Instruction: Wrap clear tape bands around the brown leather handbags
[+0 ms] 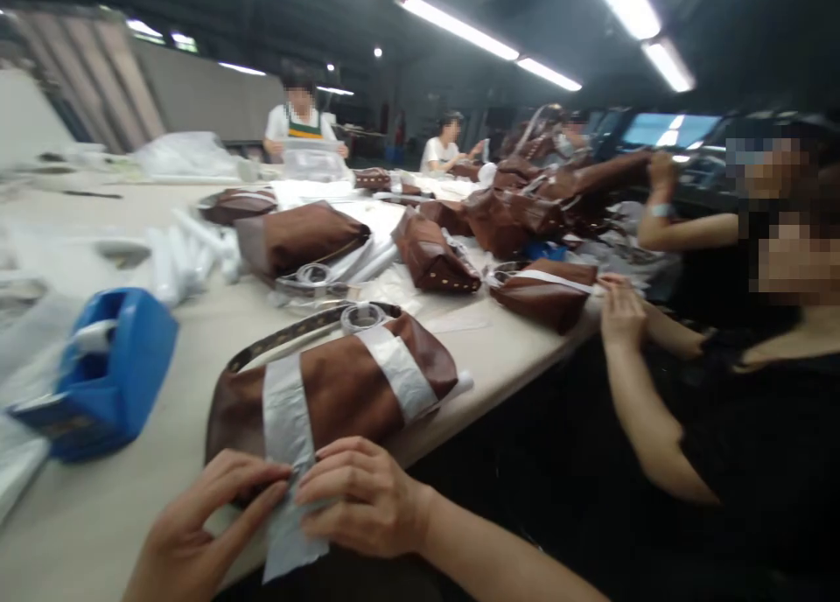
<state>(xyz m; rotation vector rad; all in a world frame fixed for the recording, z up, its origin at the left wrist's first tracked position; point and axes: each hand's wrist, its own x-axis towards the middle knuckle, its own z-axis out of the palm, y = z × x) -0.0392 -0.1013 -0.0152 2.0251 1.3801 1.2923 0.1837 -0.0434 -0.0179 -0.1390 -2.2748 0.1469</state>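
A brown handbag [345,388] lies on its side at the table's near edge, its studded strap [282,335] along the far side. A white paper strip [285,409] wraps over its left part, the loose end hanging past the table edge. My left hand [206,519] pinches the strip's left edge between thumb and fingers. From the right, my right hand [367,497] closes its bent fingers on the same strip, close to the left fingertips. A second white strip [397,370] crosses the bag's right part. A coil of clear tubing [362,317] rests by the strap.
A blue tape dispenser [124,366] stands at left on the table [190,357]. More brown bags [298,239] and white rolls [190,252] lie behind. At right, a co-worker's hand [620,313] touches another bag [548,291]. Other people work farther back.
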